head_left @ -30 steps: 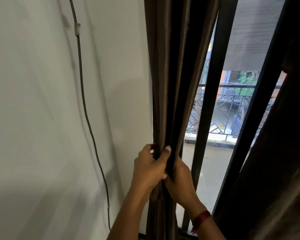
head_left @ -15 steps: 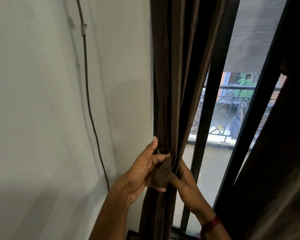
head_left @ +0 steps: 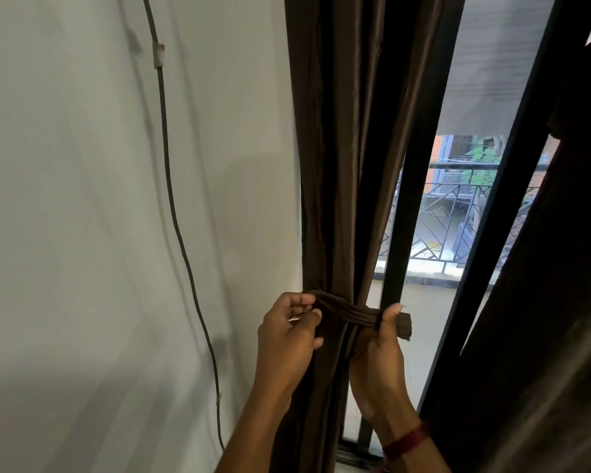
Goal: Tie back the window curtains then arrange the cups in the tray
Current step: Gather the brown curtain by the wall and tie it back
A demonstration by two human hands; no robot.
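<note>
A dark brown curtain (head_left: 342, 165) hangs gathered into a narrow bundle at the left side of the window. A matching brown tie-back strip (head_left: 352, 312) stretches across the front of the bundle. My left hand (head_left: 287, 332) pinches the strip's left end beside the wall. My right hand (head_left: 379, 356) grips the strip's right end, and a short tail sticks out past the thumb. A second dark curtain (head_left: 543, 319) hangs loose at the right edge. No cups or tray are in view.
A white wall (head_left: 82, 233) fills the left, with a dark cable (head_left: 178, 220) clipped to it and running down. Black window frame bars (head_left: 420, 172) stand behind the curtain. Through the glass a balcony railing (head_left: 458, 213) shows.
The hands have moved apart, left hand to the left and right hand to the right, pulling the tie-back strip out flat across the gathered curtain. Earlier both hands were bunched together on the folds.
</note>
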